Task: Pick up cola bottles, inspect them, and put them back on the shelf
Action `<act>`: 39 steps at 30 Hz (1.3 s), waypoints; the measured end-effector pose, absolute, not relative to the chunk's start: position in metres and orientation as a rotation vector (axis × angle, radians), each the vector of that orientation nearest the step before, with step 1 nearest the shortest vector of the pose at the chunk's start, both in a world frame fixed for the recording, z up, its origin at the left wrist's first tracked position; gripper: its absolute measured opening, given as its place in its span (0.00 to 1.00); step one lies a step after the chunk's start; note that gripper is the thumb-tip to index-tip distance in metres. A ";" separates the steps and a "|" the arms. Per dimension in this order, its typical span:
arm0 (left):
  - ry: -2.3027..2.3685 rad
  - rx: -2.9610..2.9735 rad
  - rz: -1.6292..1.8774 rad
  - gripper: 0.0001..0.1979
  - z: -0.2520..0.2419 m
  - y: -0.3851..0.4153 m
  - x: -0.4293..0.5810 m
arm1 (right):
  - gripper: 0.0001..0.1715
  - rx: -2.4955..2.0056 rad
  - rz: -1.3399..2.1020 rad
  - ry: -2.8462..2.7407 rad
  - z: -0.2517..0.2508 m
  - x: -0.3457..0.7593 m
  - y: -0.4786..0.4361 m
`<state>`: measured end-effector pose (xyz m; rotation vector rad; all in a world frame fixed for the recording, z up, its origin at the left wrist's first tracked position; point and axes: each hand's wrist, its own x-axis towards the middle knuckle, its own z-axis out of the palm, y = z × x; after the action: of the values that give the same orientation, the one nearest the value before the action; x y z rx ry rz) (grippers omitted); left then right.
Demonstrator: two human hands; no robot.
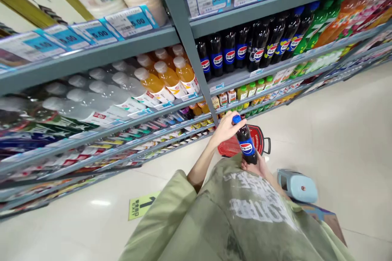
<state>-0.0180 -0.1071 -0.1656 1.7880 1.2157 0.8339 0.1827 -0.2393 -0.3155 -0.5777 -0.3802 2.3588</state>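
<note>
A dark cola bottle (246, 147) with a blue cap and blue label is held in front of my body, tilted slightly. At its top, my left hand (226, 128) is closed around the cap and neck. My right hand (259, 166) grips the bottle's lower end from below, its fingers partly hidden behind it. Beneath the bottle, a red shopping basket (225, 149) with a dark handle sits on the floor. Similar cola bottles (230, 55) stand in a row on the shelf ahead.
Shelves on the left hold orange drink bottles (170, 78) and clear-topped bottles (101, 89). A grey shelf post (186, 36) divides the racks. To my right are a light blue stool (301, 187) and a cardboard box (329, 222). A yellow-green exit sign (141, 206) marks the floor.
</note>
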 end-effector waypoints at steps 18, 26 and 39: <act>1.063 2.174 1.038 0.17 -0.099 -0.104 0.011 | 0.27 -0.413 2.244 -0.032 -0.307 0.196 -0.247; 1.379 2.311 1.497 0.14 -0.049 -0.048 -0.002 | 0.26 -0.424 2.204 0.004 -0.302 0.207 -0.252; 1.599 2.461 1.761 0.12 -0.011 0.012 -0.025 | 0.27 -0.395 2.249 -0.052 -0.307 0.218 -0.245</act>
<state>-0.0254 0.0122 -0.0114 2.4612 1.5986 1.7608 0.2177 -0.2447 -0.3074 -0.3945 -0.0518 2.2494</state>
